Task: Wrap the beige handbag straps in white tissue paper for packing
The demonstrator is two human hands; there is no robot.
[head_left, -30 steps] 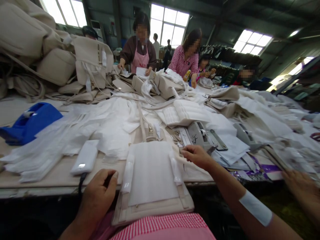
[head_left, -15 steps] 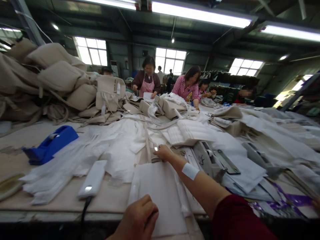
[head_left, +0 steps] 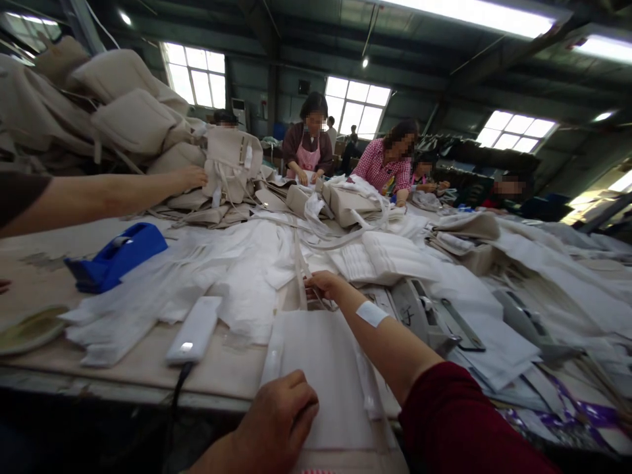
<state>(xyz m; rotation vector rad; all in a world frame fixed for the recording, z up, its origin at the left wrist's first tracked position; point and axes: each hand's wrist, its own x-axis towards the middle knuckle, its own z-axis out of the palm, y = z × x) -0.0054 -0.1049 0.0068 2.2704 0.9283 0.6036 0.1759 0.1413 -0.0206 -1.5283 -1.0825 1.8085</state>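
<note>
Plainly beige, the bag beneath a smooth white sheet.

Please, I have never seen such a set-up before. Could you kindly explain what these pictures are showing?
There is no robot here: the two bare hands in front belong to the person wearing the camera. It sits on the head, looking forward and down, and gives every picture.

On the table lie a blue tape dispenser, a white device with a black cable, grey dispensers and heaped beige bags.

The left hand is at a white sheet; I cannot tell whether it grips anything. The fingers of the right hand are at a beige strap. The arm at far left is another person's.
</note>
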